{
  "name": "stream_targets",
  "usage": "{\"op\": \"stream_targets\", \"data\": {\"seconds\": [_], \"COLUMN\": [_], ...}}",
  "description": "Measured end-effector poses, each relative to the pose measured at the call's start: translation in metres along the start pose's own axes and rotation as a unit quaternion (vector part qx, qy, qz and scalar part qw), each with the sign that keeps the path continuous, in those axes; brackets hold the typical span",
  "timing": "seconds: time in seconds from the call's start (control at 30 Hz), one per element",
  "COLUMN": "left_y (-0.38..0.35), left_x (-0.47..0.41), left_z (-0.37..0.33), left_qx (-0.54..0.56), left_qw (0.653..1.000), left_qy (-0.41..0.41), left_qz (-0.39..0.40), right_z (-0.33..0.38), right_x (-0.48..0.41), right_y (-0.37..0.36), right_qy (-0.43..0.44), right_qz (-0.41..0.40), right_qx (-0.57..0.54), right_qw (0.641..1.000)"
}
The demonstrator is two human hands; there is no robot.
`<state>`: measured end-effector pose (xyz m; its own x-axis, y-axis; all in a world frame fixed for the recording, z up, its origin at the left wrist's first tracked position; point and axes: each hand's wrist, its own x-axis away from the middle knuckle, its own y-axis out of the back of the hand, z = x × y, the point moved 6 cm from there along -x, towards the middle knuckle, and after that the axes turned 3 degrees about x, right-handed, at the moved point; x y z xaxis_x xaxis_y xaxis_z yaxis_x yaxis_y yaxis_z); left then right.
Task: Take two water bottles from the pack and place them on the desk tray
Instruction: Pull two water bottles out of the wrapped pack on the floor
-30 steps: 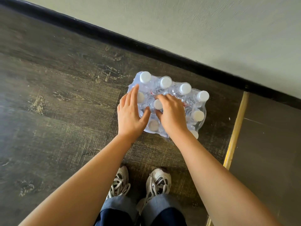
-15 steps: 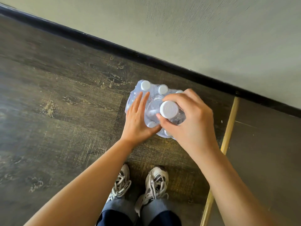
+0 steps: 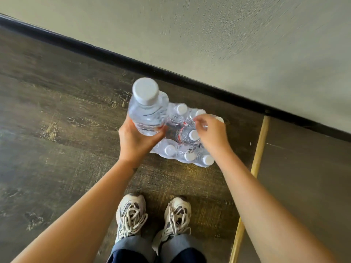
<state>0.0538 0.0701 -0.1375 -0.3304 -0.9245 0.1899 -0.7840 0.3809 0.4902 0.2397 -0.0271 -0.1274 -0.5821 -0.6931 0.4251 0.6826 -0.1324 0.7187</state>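
Observation:
The pack of water bottles [image 3: 187, 149] sits on the dark wood floor by the wall, its clear wrap torn open on top and several white caps showing. My left hand [image 3: 135, 139] grips one clear water bottle [image 3: 147, 112] from below and holds it upright, above the pack's left side, with its white cap toward the camera. My right hand [image 3: 212, 133] hovers over the pack's right half. Its fingers are loosely curled and point down near a white-capped bottle [image 3: 190, 135] in the middle. It holds nothing. No desk tray is in view.
A pale wall with a black baseboard [image 3: 190, 80] runs diagonally behind the pack. My two sneakers [image 3: 131, 213] stand just in front of it. A yellowish floor strip [image 3: 256, 164] borders a grey floor area on the right.
The bottle that my right hand pulled out by its neck is now in my left hand and held higher. My right hand has gone back down over the pack.

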Motion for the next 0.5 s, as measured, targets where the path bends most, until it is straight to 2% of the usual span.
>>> {"op": "stream_targets", "data": {"seconds": [0.07,0.23,0.37,0.5], "left_y": [0.005,0.003,-0.001,-0.007], "left_x": [-0.003,-0.005,-0.006,-0.007], "left_z": [0.001,0.001,0.003,0.003], "left_qx": [-0.005,-0.016,0.0,0.016], "left_qw": [1.0,1.0,1.0,1.0], "left_qy": [0.008,0.01,0.013,0.02], "left_qz": [-0.014,-0.014,-0.009,-0.001], "right_z": [-0.018,-0.036,-0.041,-0.036], "right_x": [-0.007,-0.009,-0.006,-0.002], "right_y": [-0.022,-0.044,-0.052,-0.039], "right_qy": [-0.008,0.016,0.029,0.02], "right_qz": [0.038,0.021,-0.027,-0.021], "right_qx": [0.057,0.229,0.213,0.149], "right_qw": [0.998,0.973,0.976,0.988]}}
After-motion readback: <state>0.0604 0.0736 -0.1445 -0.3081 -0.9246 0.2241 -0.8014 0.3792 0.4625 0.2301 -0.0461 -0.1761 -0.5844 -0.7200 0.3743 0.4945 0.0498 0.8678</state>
